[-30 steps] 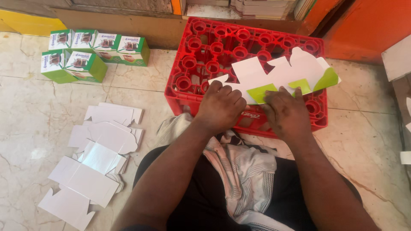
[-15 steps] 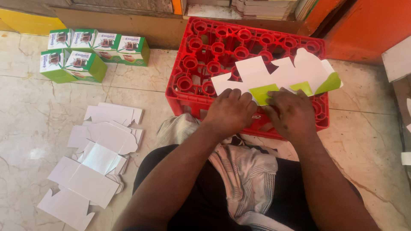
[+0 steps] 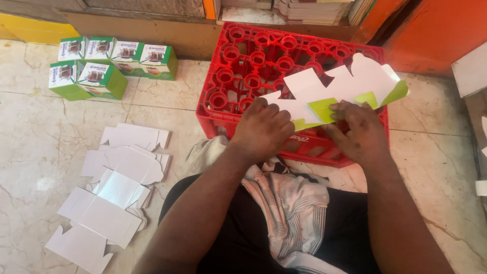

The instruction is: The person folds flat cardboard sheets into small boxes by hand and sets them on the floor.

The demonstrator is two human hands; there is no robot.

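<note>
Flat carton blank (image 3: 335, 89): white inside, lime-green flaps. Bottle crate (image 3: 253, 61): red. Folded boxes (image 3: 109, 63): green and white with a dark picture panel. Floor blanks (image 3: 116, 187): white. Cloth (image 3: 291, 208): pale grey-white with thin dark stripes. Floor tiles (image 3: 45, 137): cream marble, veined

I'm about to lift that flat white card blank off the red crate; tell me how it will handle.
The card blank is probably light: it is one thin sheet. It likely flexes rather than stays stiff, since its green flaps already bend under the right hand. It may slide easily on the red crate, resting only on raised rims.
</note>
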